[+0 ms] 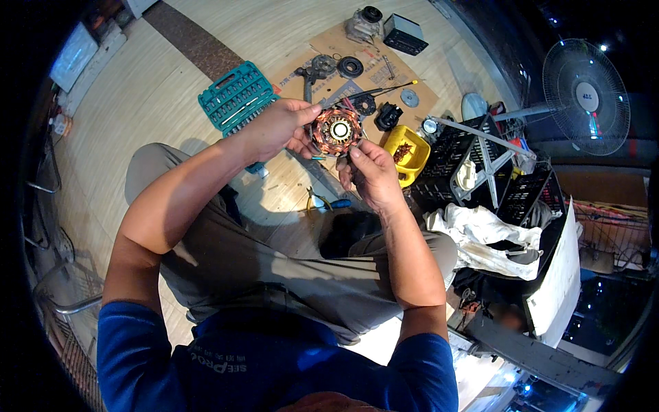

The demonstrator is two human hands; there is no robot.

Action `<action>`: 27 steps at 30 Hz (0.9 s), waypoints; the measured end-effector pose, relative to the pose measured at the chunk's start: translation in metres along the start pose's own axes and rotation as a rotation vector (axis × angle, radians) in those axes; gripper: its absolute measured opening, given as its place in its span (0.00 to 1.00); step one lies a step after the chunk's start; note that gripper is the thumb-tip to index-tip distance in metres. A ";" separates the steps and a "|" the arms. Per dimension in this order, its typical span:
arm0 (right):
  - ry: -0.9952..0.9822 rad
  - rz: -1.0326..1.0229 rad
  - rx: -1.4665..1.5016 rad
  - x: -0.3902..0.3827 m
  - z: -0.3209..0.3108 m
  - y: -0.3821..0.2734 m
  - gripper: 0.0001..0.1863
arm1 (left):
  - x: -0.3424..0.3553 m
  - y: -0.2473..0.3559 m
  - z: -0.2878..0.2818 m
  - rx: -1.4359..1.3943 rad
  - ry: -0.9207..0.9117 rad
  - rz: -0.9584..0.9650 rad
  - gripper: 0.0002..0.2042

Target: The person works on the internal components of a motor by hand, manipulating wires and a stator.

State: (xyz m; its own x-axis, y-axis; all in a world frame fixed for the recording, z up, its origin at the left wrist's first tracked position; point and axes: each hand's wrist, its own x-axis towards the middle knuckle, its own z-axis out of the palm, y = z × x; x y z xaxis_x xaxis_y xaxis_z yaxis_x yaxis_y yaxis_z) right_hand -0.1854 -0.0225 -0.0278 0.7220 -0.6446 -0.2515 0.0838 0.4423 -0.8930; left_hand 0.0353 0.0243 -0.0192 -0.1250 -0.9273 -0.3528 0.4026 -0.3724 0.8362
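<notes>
Both my hands hold up a round motor stator (322,131) with copper windings, its face turned toward me. A pale ring with a dark middle shows at its centre. My left hand (285,127) grips its left edge, thumb on top and fingers curled underneath. On the lower right edge, my right hand (372,173) pinches it between thumb and fingers. Short coloured wires stick out below the stator. Beneath it on the floor lie pliers (317,199), near a blue-handled tool (340,204).
A green socket set (237,96) lies open at left. Behind the hands, a cardboard sheet (419,82) carries motor parts, including a black ring (350,66). A yellow container (419,152) holds copper-coloured bits. Black crates (439,161), a white cloth (473,237) and a fan (585,96) stand right.
</notes>
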 end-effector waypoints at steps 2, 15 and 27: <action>-0.003 -0.001 0.005 0.000 0.000 0.000 0.10 | 0.000 0.000 0.000 0.002 0.005 -0.008 0.17; -0.001 0.010 0.024 0.000 0.002 0.000 0.12 | -0.001 0.002 0.000 -0.016 0.009 -0.024 0.18; -0.033 0.050 0.149 0.002 -0.001 0.002 0.13 | -0.002 0.001 -0.001 -0.040 -0.050 -0.004 0.19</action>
State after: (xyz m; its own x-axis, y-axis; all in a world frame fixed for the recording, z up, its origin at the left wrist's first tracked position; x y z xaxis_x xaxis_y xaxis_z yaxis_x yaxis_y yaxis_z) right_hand -0.1842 -0.0237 -0.0305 0.7495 -0.6002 -0.2794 0.1469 0.5623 -0.8138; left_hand 0.0371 0.0254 -0.0182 -0.1716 -0.9268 -0.3340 0.4376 -0.3754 0.8170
